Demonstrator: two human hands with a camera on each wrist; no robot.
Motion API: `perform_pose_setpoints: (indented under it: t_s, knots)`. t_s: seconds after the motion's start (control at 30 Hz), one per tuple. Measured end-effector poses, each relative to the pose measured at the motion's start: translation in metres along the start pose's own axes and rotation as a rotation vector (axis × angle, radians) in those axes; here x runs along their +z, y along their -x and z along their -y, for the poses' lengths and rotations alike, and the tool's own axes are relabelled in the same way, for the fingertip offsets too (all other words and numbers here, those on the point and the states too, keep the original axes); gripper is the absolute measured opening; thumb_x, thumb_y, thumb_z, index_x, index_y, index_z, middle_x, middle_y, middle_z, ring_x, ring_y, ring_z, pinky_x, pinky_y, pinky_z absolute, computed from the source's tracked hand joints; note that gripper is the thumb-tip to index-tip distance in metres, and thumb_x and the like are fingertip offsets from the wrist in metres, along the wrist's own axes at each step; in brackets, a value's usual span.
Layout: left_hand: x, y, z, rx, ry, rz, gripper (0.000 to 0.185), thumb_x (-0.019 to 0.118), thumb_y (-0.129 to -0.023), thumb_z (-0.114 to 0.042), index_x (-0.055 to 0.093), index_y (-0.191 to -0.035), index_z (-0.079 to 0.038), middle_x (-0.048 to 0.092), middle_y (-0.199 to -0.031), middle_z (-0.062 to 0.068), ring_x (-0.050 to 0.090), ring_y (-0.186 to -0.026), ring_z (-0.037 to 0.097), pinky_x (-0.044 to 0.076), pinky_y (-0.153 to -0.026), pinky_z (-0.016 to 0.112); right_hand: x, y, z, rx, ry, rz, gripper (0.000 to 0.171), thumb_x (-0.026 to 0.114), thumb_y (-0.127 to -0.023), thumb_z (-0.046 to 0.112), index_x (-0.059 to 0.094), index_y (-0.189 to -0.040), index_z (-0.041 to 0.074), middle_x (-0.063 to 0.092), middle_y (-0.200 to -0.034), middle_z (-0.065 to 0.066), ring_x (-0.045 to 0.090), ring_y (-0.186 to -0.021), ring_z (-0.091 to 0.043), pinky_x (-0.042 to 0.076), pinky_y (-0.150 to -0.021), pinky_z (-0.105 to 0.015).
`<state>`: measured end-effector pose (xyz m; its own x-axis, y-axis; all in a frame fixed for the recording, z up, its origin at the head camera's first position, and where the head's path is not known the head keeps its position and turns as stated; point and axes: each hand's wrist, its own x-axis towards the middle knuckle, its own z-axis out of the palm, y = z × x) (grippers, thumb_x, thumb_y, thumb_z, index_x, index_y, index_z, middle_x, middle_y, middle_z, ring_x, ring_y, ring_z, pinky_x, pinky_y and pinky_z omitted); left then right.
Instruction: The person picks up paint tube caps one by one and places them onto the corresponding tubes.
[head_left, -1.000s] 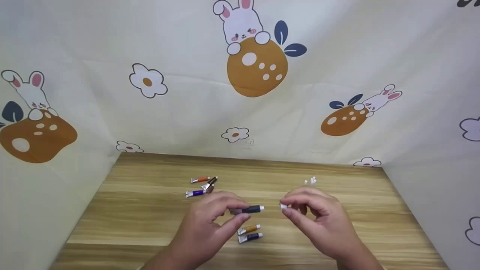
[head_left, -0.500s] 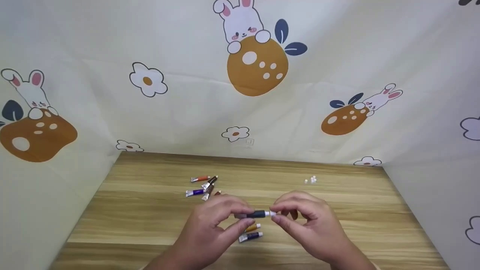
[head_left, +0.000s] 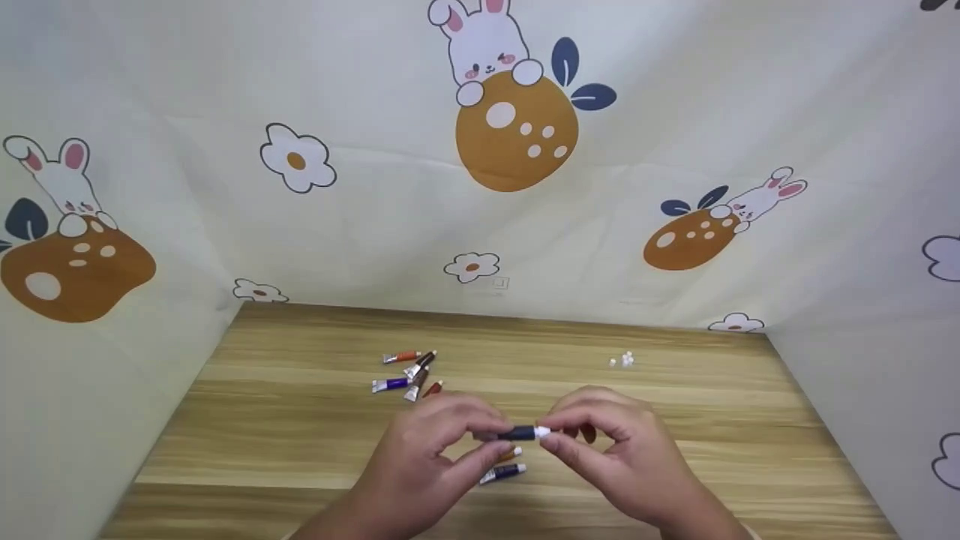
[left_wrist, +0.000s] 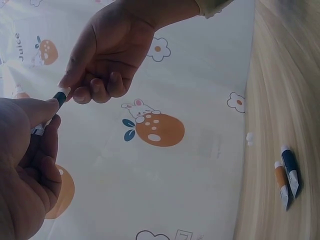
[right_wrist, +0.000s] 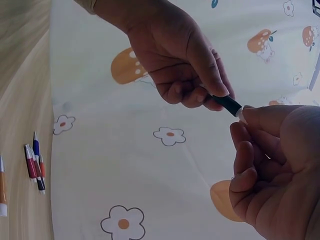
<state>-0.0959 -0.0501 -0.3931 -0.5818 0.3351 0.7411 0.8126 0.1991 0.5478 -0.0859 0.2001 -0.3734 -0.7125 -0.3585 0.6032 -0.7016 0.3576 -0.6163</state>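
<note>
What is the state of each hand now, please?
Left hand: holds the dark paint tube.
Right hand: pinches the white cap at the tube's end.

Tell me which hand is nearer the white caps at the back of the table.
Right. The right hand is just in front of the white caps, pinching the dark tube's cap end; the left hand holds that tube farther to the left.
</note>
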Motion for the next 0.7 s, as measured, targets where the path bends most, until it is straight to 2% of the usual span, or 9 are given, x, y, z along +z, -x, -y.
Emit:
perform_pose_setpoints:
  t_s: [0.2,0.4,0.47,0.6,0.7]
  knots:
    - [0.0013,-0.0004,0.0008,0.052,-0.032,-0.006,0.016,0.086,-0.091,-0.017,0.079,-0.105,-0.019,0.079,-0.105,-0.009,0.074,-0.096,0.004,0.059,-0.09,0.018,-0.0005,0.0009,-0.0034,0.021,0.002,0.037,0.021,0.08,-0.093,0.002,0.08,-0.093,0.024,0.076,-0.09,0.004,0.061,-0.073,-0.004,0.052,-0.06,-0.022]
    - [0.0015,0.0012,0.0013,0.039,-0.045,0.0,0.015,0.087,-0.091,-0.018,0.079,-0.104,-0.019,0.079,-0.105,-0.01,0.073,-0.097,0.003,0.058,-0.09,0.017,-0.0016,-0.0002,-0.0043,0.019,0.023,0.057,0.024,0.075,-0.096,0.001,0.079,-0.089,0.023,0.075,-0.088,0.006,0.061,-0.072,-0.002,0.052,-0.059,-0.022]
    - [0.0011,0.0013,0.0008,0.026,-0.042,0.002,0.015,0.086,-0.091,-0.019,0.079,-0.104,-0.02,0.079,-0.105,-0.01,0.073,-0.097,0.003,0.058,-0.091,0.018,-0.0027,-0.0008,-0.0041,0.024,0.021,0.06,0.027,0.07,-0.099,0.0,0.08,-0.095,0.024,0.077,-0.093,0.005,0.063,-0.077,-0.003,0.053,-0.063,-0.022]
    - [-0.0001,-0.0001,-0.001,-0.002,-0.03,0.006,0.017,0.086,-0.091,-0.016,0.079,-0.106,-0.021,0.079,-0.106,-0.012,0.074,-0.1,0.004,0.059,-0.092,0.02,-0.0055,-0.0009,-0.0023,0.022,0.003,0.054,0.036,0.063,-0.1,-0.005,0.078,-0.117,0.022,0.079,-0.107,0.003,0.069,-0.09,-0.007,0.057,-0.075,-0.025]
    - [-0.0005,-0.0008,-0.0011,0.004,-0.034,-0.006,0.018,0.087,-0.09,-0.015,0.079,-0.106,-0.021,0.079,-0.107,-0.011,0.075,-0.1,0.006,0.06,-0.092,0.022,-0.0062,-0.0013,-0.001,-0.037,-0.031,0.033,0.042,0.065,-0.096,-0.011,0.074,-0.128,0.016,0.077,-0.115,-0.001,0.068,-0.095,-0.011,0.057,-0.078,-0.026]
